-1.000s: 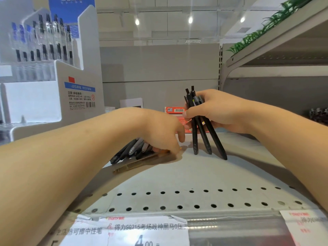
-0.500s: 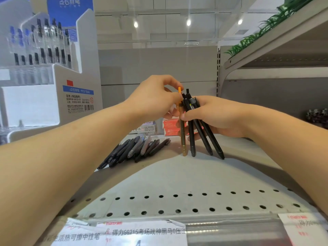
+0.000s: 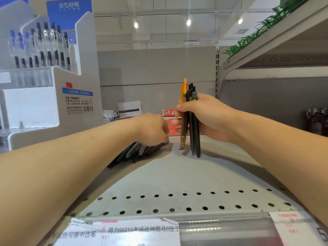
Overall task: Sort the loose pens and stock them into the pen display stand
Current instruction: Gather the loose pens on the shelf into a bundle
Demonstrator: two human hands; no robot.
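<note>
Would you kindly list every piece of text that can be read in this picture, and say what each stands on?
"many": red brand print on the shelf-edge price label.
"得力SG215考场战神黑马0压": product line on that same label.
"可擦中性笔": lower left of that label.
"点石制笔": blue header card of the pen display stand.
"注意:(保留备用)": the stand's white notice; its smaller lines and barcode digits are too blurred.
Right price label: blurred.

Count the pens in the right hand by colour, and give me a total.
Orange-topped pen: 1
Black pens: 2 clearly, possibly a third hidden among the tops
Grey-capped dark pen: 1
Total: 4 that I can tell, held upright in the right hand with tips on the shelf. The pile under the left hand is too overlapped to count.
</note>
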